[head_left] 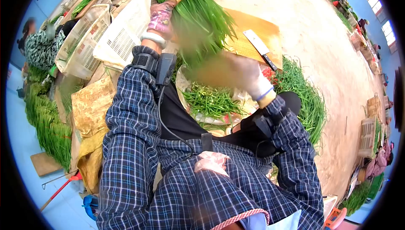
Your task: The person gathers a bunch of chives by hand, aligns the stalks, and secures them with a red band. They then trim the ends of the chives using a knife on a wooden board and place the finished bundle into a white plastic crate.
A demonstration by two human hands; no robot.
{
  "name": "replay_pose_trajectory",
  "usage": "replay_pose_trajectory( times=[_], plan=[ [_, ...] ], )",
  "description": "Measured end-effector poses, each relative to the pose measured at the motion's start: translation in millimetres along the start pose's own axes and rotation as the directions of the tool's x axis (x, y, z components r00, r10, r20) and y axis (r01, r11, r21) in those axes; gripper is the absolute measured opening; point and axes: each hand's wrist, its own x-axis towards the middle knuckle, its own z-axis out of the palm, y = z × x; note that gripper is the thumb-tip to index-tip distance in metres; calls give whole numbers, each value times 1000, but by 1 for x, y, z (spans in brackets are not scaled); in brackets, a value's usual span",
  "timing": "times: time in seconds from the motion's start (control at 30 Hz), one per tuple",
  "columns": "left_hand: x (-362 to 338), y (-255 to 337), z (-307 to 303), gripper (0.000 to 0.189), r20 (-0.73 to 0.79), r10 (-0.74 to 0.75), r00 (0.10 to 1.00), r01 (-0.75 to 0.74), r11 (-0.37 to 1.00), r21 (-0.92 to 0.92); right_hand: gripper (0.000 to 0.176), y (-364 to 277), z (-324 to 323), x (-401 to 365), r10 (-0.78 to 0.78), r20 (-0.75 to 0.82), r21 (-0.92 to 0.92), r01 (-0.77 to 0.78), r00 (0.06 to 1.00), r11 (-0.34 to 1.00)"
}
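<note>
My left hand [161,15], in a pink and purple patterned glove with bare-looking orange fingertips, is closed around a large bunch of long green chives [196,8]. A red band shows at the bunch's top edge. The lower ends of the leaves hang toward my right hand [247,74], which wears a white glove. Motion smears that hand's fingers, and whether they touch the leaves cannot be made out. Between my legs sits a plastic bag [182,82] with short green cuttings [211,101]. A knife [258,45] with a dark handle rests on a yellow board [270,29].
Loose chives [306,99] are heaped to my right. On the left stand white plastic crates [122,31], brown sacking [90,107] and piled chives [48,124]. A person in a patterned top [42,46] sits at far left. More people and crates line the right wall.
</note>
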Motion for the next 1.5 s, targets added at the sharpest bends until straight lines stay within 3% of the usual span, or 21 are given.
replay_pose_trajectory(
  times=[0.1,0.17,0.27,0.37,0.5,0.53,0.6,0.63,0.73,0.77,0.87,0.9,0.97,1.0,1.07,1.13,1.2,1.33,1.37,1.4,1.5],
  plan=[
    [1,-1,13,33,-37,-106,994,108,991,75,34,-12,-14,44,154,-61,221,-137,986,966],
    [9,-17,5,40,171,116,978,-171,919,355,23,-2,-3,61,-21,-106,-124,7,994,992],
    [-5,17,22,64,94,37,995,-70,925,373,18,52,82,40,-151,227,-433,239,962,869],
    [-6,34,20,81,110,39,993,-77,927,366,27,48,62,-3,18,708,-217,193,706,957],
    [25,-31,-22,60,301,202,932,-271,939,211,53,42,-24,15,118,114,-199,-94,986,976],
    [13,-27,-8,60,310,196,930,-286,917,278,70,45,-43,25,59,-176,-161,-88,983,983],
    [-14,-15,20,57,335,183,924,-299,893,336,81,14,-101,46,249,-283,280,-168,926,945],
    [-25,-12,31,56,366,165,916,-290,901,321,79,9,-106,61,121,-513,411,119,850,904],
    [-34,-13,46,55,476,-194,858,16,936,352,103,59,-66,136,33,-65,915,46,997,402],
    [-33,-16,47,49,449,-257,856,54,907,417,104,37,-77,115,127,-420,739,257,899,623],
    [-9,-19,59,65,724,-322,610,109,939,326,86,19,-78,66,373,-430,884,297,822,362],
    [-16,-10,71,75,715,-324,620,-129,856,500,77,18,-77,53,376,-422,903,419,825,94],
    [-48,19,101,85,749,-368,551,-210,808,551,52,20,-57,42,379,-265,871,388,887,-301],
    [-38,0,84,90,712,-262,651,-624,349,699,52,18,-50,47,282,-315,750,420,906,-511],
    [-38,-32,92,98,724,-250,643,-475,612,633,63,40,-20,61,362,-380,817,492,851,-299],
    [-50,-66,98,101,701,-296,649,-156,850,503,66,42,-4,59,517,-236,836,443,823,-323],
    [-75,-79,97,89,560,-343,754,-121,765,633,71,42,8,33,489,-267,889,409,830,-208],
    [-74,-120,82,81,444,-284,850,53,883,466,85,121,58,39,337,-621,724,351,708,594],
    [-68,-141,73,81,441,-210,873,-91,817,570,84,128,54,34,392,-663,680,293,638,672],
    [-67,-137,73,82,379,-223,898,-81,763,641,81,91,4,19,722,-439,898,267,534,349],
    [-69,-119,79,94,307,-177,935,-131,634,762,67,87,-34,19,638,-648,748,191,417,635]
  ],
)
